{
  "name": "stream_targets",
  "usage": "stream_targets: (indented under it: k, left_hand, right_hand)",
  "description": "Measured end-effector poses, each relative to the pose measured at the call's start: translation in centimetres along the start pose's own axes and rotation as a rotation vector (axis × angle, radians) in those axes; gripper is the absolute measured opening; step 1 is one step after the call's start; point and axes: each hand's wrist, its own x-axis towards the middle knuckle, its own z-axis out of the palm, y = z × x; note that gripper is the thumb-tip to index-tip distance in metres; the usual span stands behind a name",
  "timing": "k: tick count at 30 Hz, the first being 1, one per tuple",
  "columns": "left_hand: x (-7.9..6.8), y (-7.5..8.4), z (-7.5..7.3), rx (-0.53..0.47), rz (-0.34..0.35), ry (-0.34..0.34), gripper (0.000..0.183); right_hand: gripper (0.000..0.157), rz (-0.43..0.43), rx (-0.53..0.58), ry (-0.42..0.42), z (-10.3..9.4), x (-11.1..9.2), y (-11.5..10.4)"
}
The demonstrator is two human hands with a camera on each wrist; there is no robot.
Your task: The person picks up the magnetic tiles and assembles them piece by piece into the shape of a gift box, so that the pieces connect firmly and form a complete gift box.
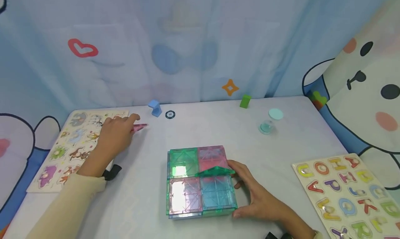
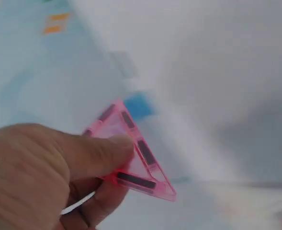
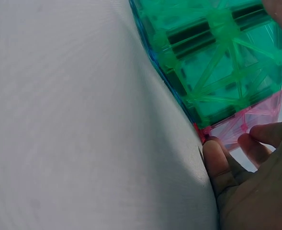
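Observation:
My left hand (image 1: 117,133) is over the right edge of the animal board. It pinches a pink triangular magnetic tile (image 2: 143,165), thumb on its face and fingers behind. A low box of clear magnetic tiles (image 1: 185,162), green, pink and blue, lies on the table. On its top stands a green triangular tile (image 1: 215,171), its right end near my right hand. At the box's right side is my right hand (image 1: 257,199), thumb by the front corner and fingers farther back. In the right wrist view, its fingertips (image 3: 215,155) touch the lower edge beside a pink tile (image 3: 255,117).
An animal peg puzzle (image 1: 78,135) lies at the left, a letter puzzle (image 1: 347,194) at the right. Toward the back are a blue block piece (image 1: 155,109), a round black disc (image 1: 170,114), a green block (image 1: 245,101) and a small clear container (image 1: 266,127) beside its pale lid (image 1: 276,114).

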Motion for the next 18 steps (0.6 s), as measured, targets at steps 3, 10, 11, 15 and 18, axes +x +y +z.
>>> stream_targets:
  k: [3,10,11,15,18]
  left_hand:
    - [-1.1,2.4,-3.3,-0.107,0.09,0.083,0.052]
    - [-3.8,9.9,-5.9,-0.355,0.367,0.004,0.062]
    - [-4.1,10.6,-5.7,-0.356,0.376,-0.013,0.062]
    - [-5.2,12.0,-5.2,-0.375,0.383,-0.052,0.065]
    - [-5.5,12.3,-5.0,-0.403,0.375,-0.071,0.068]
  right_hand:
    - [0.114,0.008,-0.004,0.001,0.0,0.1,0.0]
    - [0.113,0.002,0.011,-0.007,0.1,0.3,-0.1]
    - [0.113,0.001,0.014,-0.008,0.1,0.4,-0.1]
    - [0.114,0.008,0.014,-0.009,0.3,0.7,0.0]
    - [0.115,0.015,0.004,-0.002,0.4,0.7,0.0]
